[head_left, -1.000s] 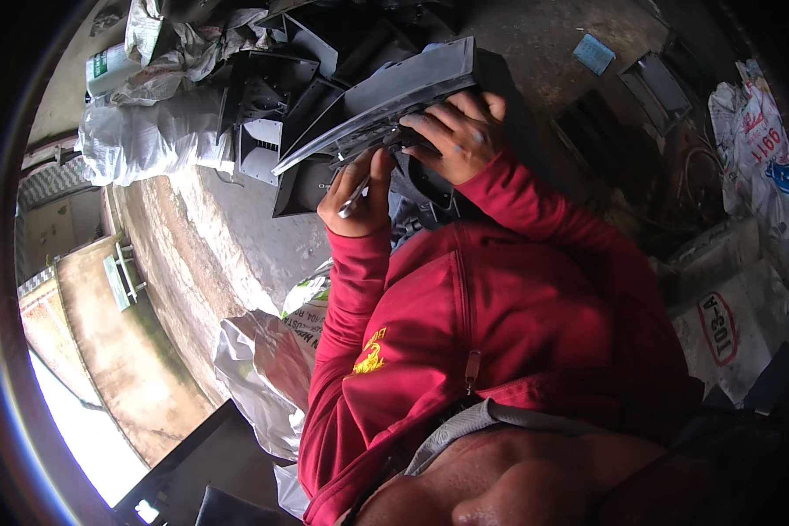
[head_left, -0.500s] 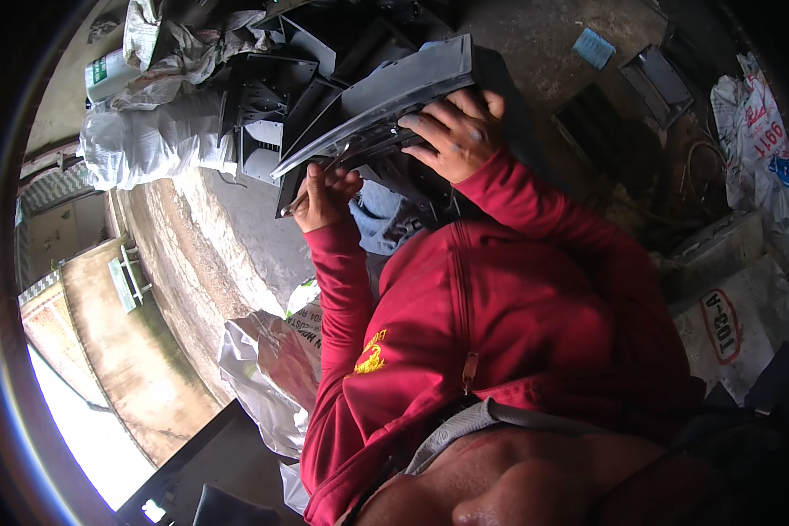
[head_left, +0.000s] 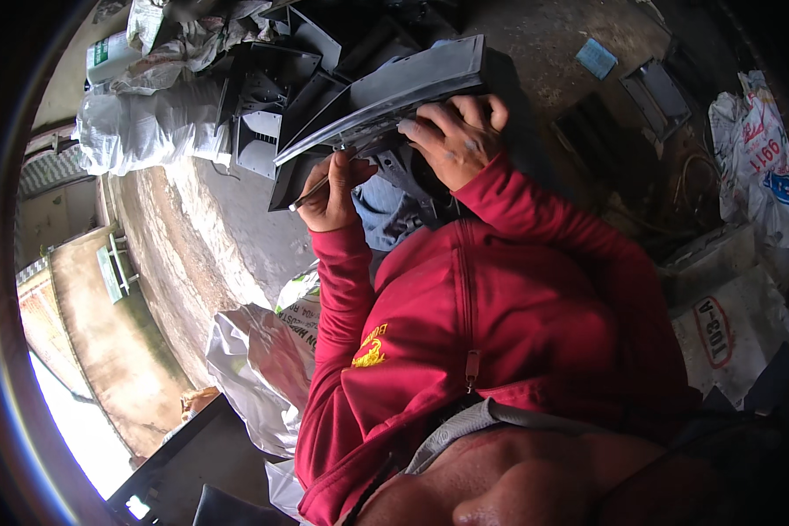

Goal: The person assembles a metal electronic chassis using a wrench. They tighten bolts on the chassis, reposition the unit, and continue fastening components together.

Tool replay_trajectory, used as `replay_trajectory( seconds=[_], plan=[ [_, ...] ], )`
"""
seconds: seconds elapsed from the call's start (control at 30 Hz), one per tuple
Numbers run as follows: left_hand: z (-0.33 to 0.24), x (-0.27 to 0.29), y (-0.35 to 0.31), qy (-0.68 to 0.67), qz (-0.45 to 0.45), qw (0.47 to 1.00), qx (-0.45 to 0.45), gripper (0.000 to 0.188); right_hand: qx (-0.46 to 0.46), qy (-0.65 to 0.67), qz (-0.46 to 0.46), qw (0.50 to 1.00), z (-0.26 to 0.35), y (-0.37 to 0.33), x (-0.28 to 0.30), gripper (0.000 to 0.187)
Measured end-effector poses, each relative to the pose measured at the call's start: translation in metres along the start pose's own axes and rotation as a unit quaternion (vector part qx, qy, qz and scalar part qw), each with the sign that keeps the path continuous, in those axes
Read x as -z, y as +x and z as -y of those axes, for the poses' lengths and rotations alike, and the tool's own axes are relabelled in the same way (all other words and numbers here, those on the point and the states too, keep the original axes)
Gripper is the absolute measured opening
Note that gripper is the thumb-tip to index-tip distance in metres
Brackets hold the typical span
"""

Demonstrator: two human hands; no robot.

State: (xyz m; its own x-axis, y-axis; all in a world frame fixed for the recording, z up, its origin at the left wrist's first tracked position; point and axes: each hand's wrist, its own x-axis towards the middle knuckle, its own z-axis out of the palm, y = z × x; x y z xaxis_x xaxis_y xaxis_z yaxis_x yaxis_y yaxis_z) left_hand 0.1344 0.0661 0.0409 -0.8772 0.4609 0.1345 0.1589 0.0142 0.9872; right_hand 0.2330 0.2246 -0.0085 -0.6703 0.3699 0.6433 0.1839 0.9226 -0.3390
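A long dark grey metal housing, open-sided with a lighter rim, lies tilted across my lap. My right hand is closed on its near edge, fingers bent over the rim. Close to the housing's left part, my left hand is closed round a thin metal rod-like tool. The tool's near end sticks out below the thumb; its far end is hidden by my fingers and the rim. My left thumb tip is up against the underside of the rim.
Several black metal housings are piled at the far left beside a white wrapped bundle and a white jug. On the right are an open dark metal box, a blue packet and white sacks. Another sack stands by my left elbow.
My left hand has shifted slightly right, and its thumb has come up to the rim. The tool shows more plainly. The housing has moved a little to the right; my right hand keeps its hold.
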Motion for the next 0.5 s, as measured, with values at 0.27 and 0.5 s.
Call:
replay_trajectory(
  seconds=[0.27, 0.5],
  plan=[
    [0.002, 0.016, 0.001, 0.092, 0.019, 0.993, -0.073, 0.027, -0.017, 0.022, 0.014, 1.0, -0.004, 0.006, 0.014, 0.039],
    [-0.001, 0.0, -0.001, 0.002, 0.006, 0.998, -0.062, 0.02, 0.003, 0.019, 0.004, 1.0, -0.021, 0.004, 0.011, 0.046]
  ],
)
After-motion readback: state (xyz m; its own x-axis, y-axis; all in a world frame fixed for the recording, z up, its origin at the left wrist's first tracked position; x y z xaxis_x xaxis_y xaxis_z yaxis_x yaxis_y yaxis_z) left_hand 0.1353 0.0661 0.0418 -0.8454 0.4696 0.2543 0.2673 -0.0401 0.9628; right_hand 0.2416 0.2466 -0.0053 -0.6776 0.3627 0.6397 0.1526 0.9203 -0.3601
